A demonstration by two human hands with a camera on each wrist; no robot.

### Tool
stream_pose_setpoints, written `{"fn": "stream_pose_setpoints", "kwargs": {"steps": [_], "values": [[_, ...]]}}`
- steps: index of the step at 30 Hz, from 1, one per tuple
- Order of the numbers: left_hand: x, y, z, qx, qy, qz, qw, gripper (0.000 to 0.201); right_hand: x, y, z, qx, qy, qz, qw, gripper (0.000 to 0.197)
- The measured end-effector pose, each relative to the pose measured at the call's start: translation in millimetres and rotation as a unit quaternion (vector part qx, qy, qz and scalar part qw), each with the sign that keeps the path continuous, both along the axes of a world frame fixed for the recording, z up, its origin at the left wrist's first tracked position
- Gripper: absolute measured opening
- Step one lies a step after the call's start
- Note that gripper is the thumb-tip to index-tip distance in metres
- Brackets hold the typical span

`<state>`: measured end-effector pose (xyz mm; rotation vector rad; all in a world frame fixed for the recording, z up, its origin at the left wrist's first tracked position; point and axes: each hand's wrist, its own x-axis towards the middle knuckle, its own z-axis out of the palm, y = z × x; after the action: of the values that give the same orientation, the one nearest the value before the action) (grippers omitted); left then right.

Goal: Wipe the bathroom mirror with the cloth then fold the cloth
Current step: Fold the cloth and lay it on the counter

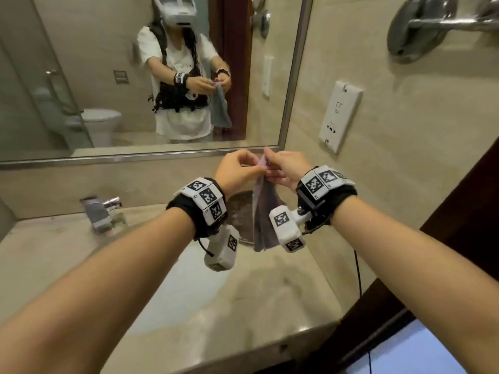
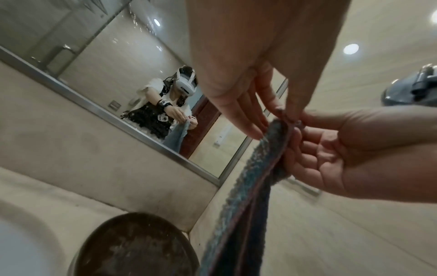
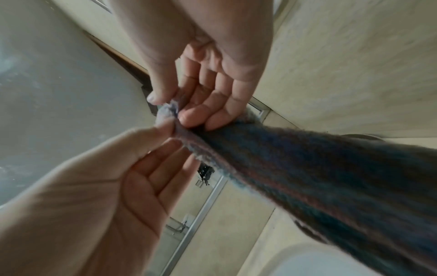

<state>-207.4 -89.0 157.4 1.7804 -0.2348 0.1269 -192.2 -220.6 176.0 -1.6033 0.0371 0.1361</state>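
A blue-grey cloth (image 1: pixel 263 217) with a pinkish hem hangs folded lengthwise over the counter, in front of the mirror's (image 1: pixel 108 76) lower right corner. My left hand (image 1: pixel 255 170) and right hand (image 1: pixel 270 164) meet at its top and both pinch the upper corners between thumb and fingertips. In the left wrist view the left hand (image 2: pixel 279 115) pinches the cloth (image 2: pixel 248 186) from above, with the right hand (image 2: pixel 331 153) coming in from the right. In the right wrist view the right hand (image 3: pixel 170 104) and left hand (image 3: pixel 170 130) pinch the cloth (image 3: pixel 319 168) tip together.
Below the hands lie a beige counter (image 1: pixel 40 252), a white basin (image 1: pixel 189 287), a chrome faucet (image 1: pixel 98 211) and a dark round dish (image 1: pixel 240 211) behind the cloth. A socket plate (image 1: pixel 340 117) and a chrome fitting (image 1: pixel 432 25) are on the right wall. A dark door frame (image 1: pixel 472 211) stands at right.
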Motion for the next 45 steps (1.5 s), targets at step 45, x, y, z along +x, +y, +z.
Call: {"fn": "stream_pose_setpoints", "kwargs": {"steps": [45], "values": [[-136, 41, -243, 0.294, 0.199, 0.015, 0.935, 0.010, -158, -130, -265, -0.428, 0.137, -0.065, 0.891, 0.010]]}}
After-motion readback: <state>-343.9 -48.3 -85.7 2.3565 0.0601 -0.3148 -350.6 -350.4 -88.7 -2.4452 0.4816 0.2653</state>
